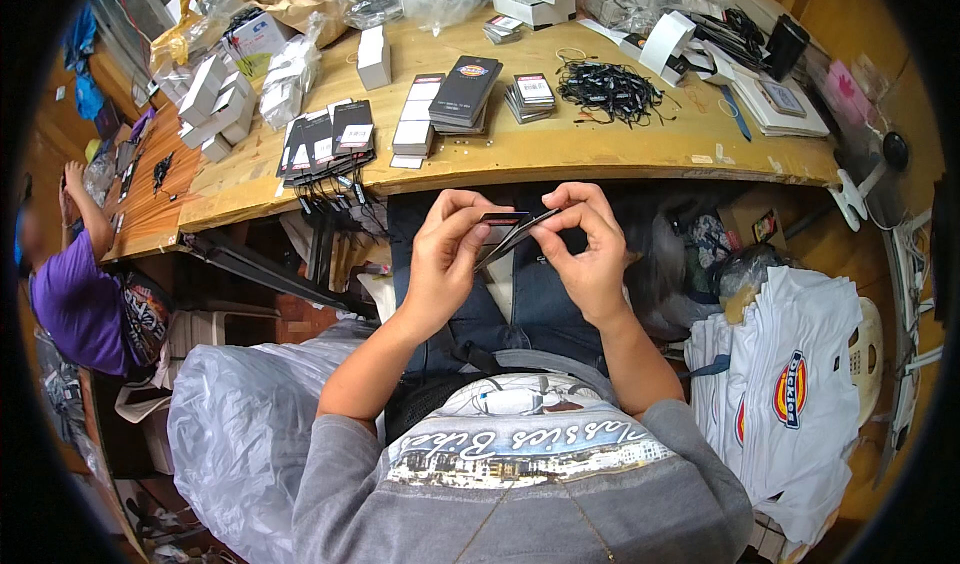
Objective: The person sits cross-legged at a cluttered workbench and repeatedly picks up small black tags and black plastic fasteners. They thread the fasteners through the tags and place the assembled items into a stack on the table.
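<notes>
Above my lap, just short of the table's front edge, my left hand [447, 254] pinches a few dark cardboard hang tags [510, 232] between thumb and fingers. The tags fan apart slightly, seen nearly edge-on. My right hand [588, 254] is closed, thumb and forefinger pinching the upper right end of the same tags. On the table beyond lie a stack of black hang tags [466, 89], a stack of white label cards [416, 114], a smaller card stack [530, 96] and a tangled pile of black tag strings [610, 92]. Strung tags [328, 144] overlap at the left, their cords hanging over the edge.
Small white boxes [373, 59] and clear plastic bags stand across the wooden table [640, 154]. Folded white T-shirts [790, 394] are piled at my right, a large grey plastic bag [240, 434] at my left. A person in a purple shirt [75, 299] sits far left.
</notes>
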The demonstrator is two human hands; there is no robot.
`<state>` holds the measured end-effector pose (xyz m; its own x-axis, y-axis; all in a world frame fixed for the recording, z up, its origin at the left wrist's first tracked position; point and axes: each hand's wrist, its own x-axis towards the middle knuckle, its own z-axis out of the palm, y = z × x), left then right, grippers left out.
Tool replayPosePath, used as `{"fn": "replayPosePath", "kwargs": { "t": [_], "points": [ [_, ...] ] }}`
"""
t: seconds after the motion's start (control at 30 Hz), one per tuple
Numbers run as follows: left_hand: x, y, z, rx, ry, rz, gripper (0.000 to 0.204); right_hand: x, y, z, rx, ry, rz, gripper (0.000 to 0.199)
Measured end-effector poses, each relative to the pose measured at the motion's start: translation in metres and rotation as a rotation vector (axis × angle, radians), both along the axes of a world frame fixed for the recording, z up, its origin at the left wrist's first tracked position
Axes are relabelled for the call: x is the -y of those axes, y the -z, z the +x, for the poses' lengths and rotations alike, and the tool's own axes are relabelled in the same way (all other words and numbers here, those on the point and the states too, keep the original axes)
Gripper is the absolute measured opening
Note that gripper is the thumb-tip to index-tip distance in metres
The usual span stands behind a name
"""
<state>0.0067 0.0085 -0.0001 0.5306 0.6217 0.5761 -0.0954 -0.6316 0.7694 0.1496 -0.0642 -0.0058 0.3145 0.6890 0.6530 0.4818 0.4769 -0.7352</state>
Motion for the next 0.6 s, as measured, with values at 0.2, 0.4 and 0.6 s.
{"fn": "replayPosePath", "kwargs": {
  "t": [0.2,0.4,0.6],
  "points": [
    [0.010,0.000,0.004,0.227,-0.028,-0.275,0.011,0.004,-0.003,-0.004,0.048,0.037,0.079,0.012],
    [0.012,0.001,0.008,0.228,-0.074,-0.213,0.012,0.008,-0.007,-0.007,0.119,0.067,0.097,0.012],
    [0.018,-0.006,0.003,0.088,0.000,-0.248,0.015,0.007,-0.008,-0.006,0.159,0.067,0.090,0.011]
  ]
}}
